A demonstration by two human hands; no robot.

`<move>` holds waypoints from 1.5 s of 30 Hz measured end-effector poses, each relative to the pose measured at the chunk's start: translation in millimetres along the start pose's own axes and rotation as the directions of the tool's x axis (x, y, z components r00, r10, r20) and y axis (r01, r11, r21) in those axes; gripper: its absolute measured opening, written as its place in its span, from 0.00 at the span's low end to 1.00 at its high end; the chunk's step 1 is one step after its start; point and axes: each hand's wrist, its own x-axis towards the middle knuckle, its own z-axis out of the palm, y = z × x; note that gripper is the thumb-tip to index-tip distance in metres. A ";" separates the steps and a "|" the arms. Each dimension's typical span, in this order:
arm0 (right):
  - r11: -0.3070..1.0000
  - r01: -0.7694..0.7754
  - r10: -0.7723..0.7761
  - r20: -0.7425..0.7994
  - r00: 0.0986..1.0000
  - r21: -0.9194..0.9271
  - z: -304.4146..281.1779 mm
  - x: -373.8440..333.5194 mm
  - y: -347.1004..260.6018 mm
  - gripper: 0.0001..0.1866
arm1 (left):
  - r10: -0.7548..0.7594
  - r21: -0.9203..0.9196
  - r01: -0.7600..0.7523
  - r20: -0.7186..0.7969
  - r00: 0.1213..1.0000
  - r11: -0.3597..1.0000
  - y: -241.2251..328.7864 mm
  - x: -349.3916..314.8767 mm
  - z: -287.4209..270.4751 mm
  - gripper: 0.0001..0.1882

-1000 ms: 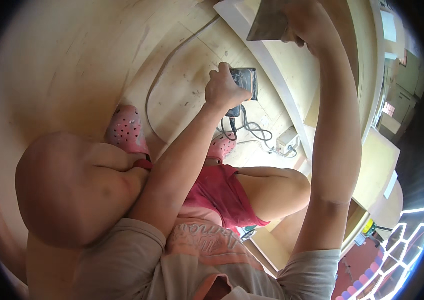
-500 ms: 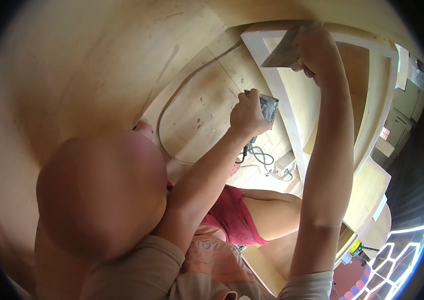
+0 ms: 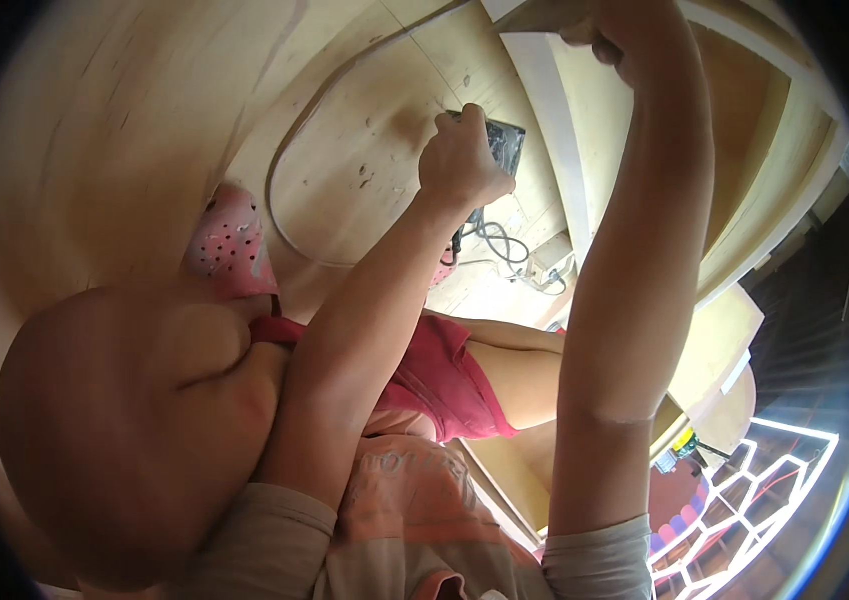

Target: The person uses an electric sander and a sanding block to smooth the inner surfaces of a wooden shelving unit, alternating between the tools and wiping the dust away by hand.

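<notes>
The left hand [image 3: 460, 160] clenches a dark sander [image 3: 500, 145] on the plywood floor [image 3: 365, 170], while the right hand [image 3: 635, 35], just beyond, grips a board [image 3: 550, 15]; the sander should probably sit flat, cord [image 3: 495, 240] trailing clear.

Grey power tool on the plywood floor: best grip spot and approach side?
Grip the power tool by its top body, coming from above on the near side, as the left hand does. Its base seems to sit flat on the plywood floor, leaving the top exposed, and the cord trails off the near end, so stay clear of it.
</notes>
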 end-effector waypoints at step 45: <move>0.588 -0.208 0.289 0.037 0.957 0.781 31.1 18.8 -20.4 0.08 | 0.034 -0.168 -0.027 0.041 0.999 0.985 29.0 11.4 -20.4 0.28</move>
